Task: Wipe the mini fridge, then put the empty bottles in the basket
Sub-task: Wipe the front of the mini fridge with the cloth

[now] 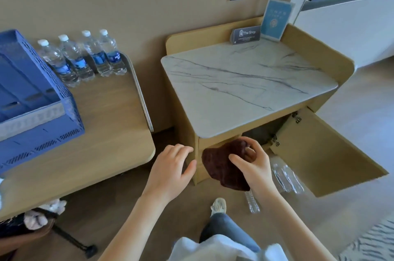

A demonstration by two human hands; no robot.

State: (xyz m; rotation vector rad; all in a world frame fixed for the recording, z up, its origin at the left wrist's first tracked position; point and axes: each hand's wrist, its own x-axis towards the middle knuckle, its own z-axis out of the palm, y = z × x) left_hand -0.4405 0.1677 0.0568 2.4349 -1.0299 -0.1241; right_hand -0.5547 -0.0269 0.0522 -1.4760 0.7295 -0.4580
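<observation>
The dark brown, crumpled cloth (221, 167) hangs from the right hand's (253, 167) curled fingers before the cabinet (185, 120) front. At its 9 o'clock the left hand (170, 173) is spread, holding nothing. Clear empty bottles (285, 177) lie at 4 o'clock beside the open door (324, 154); the blue basket (42, 124) sits at 10 o'clock.

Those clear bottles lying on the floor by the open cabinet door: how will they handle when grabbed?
Probably very light: the empty bottles look see-through, with no liquid showing. Their thin, ribbed walls will likely dent under a firm grip. They lie on their sides, so a nudge may roll them.
</observation>
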